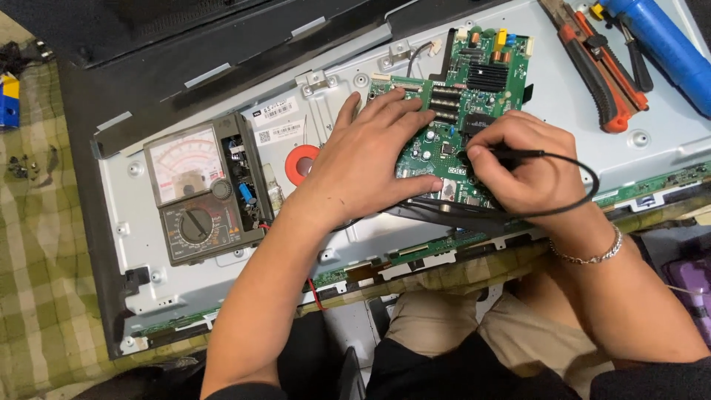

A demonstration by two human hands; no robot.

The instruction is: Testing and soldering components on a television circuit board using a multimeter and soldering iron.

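The left hand (370,159) lies flat, fingers spread, on the green circuit board (474,89). Just right of it, the right hand (522,167) pinches a black test probe (511,154), tip down on the board. An analogue multimeter (200,189) sits left of the left hand.

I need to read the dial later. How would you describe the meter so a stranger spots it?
On the grey metal back panel, look left of the left hand. The analog multimeter lies there, the only thing with a needle scale above a round selector knob.
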